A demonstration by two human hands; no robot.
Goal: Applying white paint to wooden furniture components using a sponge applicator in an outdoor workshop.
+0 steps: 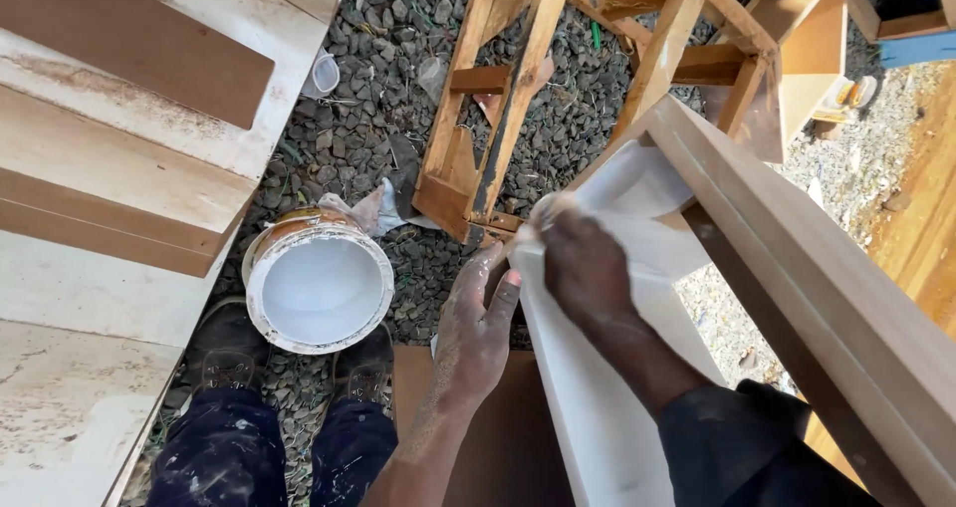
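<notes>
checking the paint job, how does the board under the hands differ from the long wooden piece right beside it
The board under the hands is coated white, while the long wooden piece beside it is bare brown. The board shows a flat face; the wooden piece has a grooved, stepped profile. The right hand rubs a white cloth on the board and the left hand steadies its edge; neither touches the wooden piece. Both run side by side.

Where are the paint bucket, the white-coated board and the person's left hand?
paint bucket (319, 290): head view, on the white paint inside.
white-coated board (588, 407): head view, on its painted face.
left hand (478, 328): head view, on the back of the hand.
</notes>
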